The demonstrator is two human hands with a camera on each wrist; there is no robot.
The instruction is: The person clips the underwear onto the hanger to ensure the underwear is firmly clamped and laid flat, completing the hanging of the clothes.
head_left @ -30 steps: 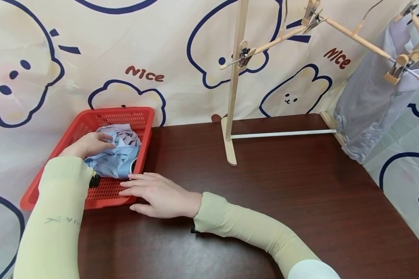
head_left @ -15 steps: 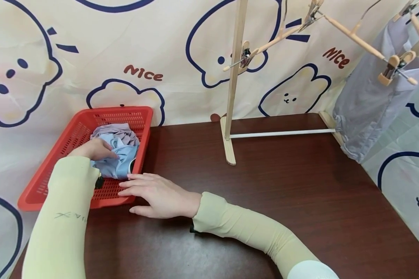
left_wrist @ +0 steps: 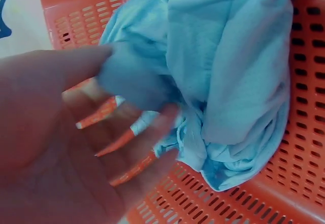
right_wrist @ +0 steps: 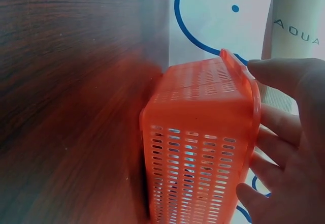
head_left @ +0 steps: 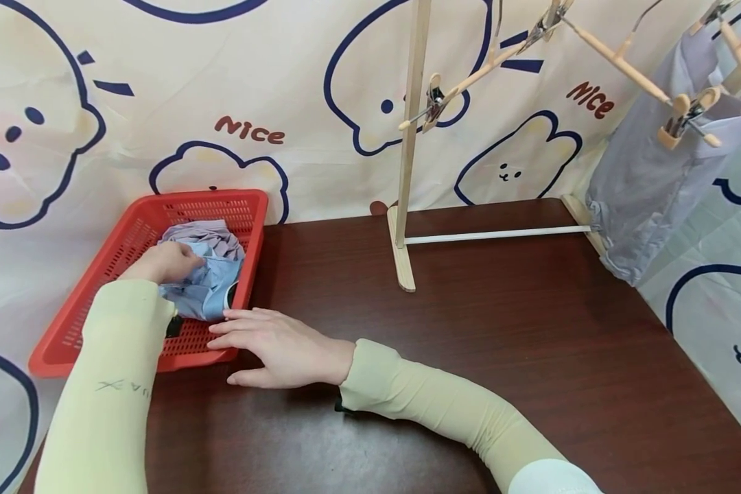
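Observation:
A red plastic basket (head_left: pixel 256 254) holds a light blue garment (head_left: pixel 219 278) and, behind it, a crumpled mauve cloth (head_left: pixel 210 232). My left hand (head_left: pixel 163 262) reaches over the basket's left side and pinches a fold of the blue garment; in the left wrist view that fold (left_wrist: pixel 133 79) is blurred between thumb and fingers. The garment's kind is hidden by its folds. At the near right corner of the basket, my right hand (head_left: pixel 278 348) rests with extended, spread fingers on the rim (right_wrist: pixel 254 99).
A wooden stand (head_left: pixel 407 171) with a white bottom bar (head_left: pixel 497 234) stands on the dark table (head_left: pixel 469 329). Wooden clip hangers (head_left: pixel 481 72) hang above it. Grey trousers (head_left: pixel 648 165) hang at the right. A printed cloth backdrop (head_left: pixel 339 171) closes off the back.
My left hand has moved slightly right and down into the blue garment. Its fingers have gone from loosely extended to curled, gripping a fold. The right hand stays on the rim.

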